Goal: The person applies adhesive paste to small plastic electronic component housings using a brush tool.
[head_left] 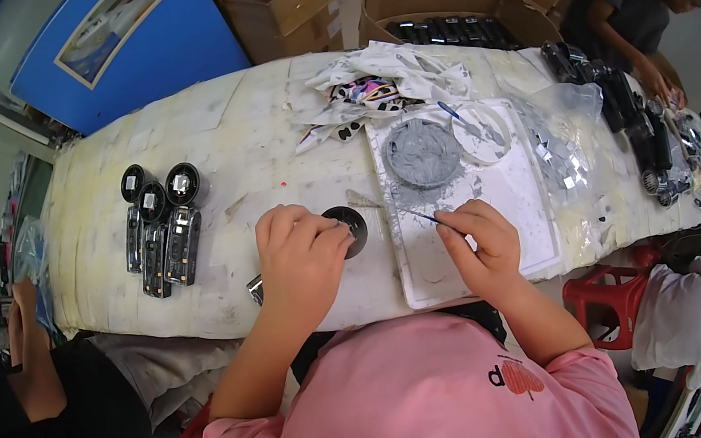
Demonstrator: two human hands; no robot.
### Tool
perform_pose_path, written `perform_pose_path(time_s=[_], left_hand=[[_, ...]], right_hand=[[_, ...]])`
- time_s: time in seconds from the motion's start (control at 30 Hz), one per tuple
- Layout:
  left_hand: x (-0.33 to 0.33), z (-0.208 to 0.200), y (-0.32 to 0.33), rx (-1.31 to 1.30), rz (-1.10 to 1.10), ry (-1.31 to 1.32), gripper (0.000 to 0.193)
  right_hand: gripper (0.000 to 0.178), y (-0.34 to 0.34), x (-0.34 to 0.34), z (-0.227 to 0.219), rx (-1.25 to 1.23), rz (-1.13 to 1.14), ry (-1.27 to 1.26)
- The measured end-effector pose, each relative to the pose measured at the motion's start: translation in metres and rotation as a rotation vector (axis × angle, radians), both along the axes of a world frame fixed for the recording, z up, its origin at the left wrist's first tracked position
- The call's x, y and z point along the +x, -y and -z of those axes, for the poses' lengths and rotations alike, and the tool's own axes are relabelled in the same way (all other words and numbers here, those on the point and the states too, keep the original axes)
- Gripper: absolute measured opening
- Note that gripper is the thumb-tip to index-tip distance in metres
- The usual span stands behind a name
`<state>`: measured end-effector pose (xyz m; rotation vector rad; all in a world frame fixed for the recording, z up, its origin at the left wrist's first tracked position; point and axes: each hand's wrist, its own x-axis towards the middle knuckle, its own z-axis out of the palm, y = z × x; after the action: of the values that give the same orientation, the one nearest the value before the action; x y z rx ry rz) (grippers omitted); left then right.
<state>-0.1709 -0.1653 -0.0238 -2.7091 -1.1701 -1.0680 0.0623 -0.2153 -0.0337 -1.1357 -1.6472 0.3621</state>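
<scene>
My left hand (301, 253) is curled over a black device with a round cup-like head (350, 230), its fingers at the near side of that head. A short piece of the handle shows under the wrist; the rest is covered by the hand. In my right hand (484, 247) a thin blue stick-like tool (424, 217) is pinched, its dark tip pointing left over the edge of a white tray (482, 263). On the tray stands a round dish of grey paste (422, 153), with grey smears around it.
Several similar black devices (162, 232) lie at left. On the tray sit a white ring-shaped roll (482, 134) and a blue pen-like tool (452, 111). Crumpled printed plastic (385, 80) lies behind, a bag of small shiny squares (558, 154) at right. Another person (622, 15) works at far right.
</scene>
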Motion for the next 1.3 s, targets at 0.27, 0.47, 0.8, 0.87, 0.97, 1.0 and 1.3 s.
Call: perform_pose_path(time_s=[0.27, 0.47, 0.8, 0.87, 0.97, 1.0, 1.3], left_hand=[[-0.004, 0.023, 0.009, 0.063, -0.045, -0.011, 0.025], [-0.011, 0.028, 0.013, 0.01, 0.038, 0.018, 0.03], [-0.026, 0.028, 0.032, -0.054, -0.078, 0.122, 0.035], [-0.027, 0.029, 0.031, -0.06, -0.088, 0.131, 0.034], [-0.027, 0.03, 0.03, -0.074, -0.101, 0.153, 0.032], [-0.028, 0.031, 0.03, -0.083, -0.105, 0.165, 0.031], [-0.024, 0.033, 0.029, -0.087, -0.116, 0.17, 0.03]], right_hand=[[0.021, 0.001, -0.002, 0.004, -0.001, -0.056, -0.018], [0.025, 0.0, -0.01, 0.007, -0.018, -0.086, 0.003], [0.033, -0.004, -0.02, 0.013, 0.16, -0.227, 0.226], [0.033, -0.007, -0.021, 0.014, 0.218, -0.265, 0.401], [0.034, -0.003, -0.018, 0.012, 0.186, -0.266, 0.494], [0.034, -0.001, -0.016, 0.009, 0.187, -0.267, 0.495], [0.024, -0.019, 0.032, 0.001, 0.138, 0.186, 0.357]])
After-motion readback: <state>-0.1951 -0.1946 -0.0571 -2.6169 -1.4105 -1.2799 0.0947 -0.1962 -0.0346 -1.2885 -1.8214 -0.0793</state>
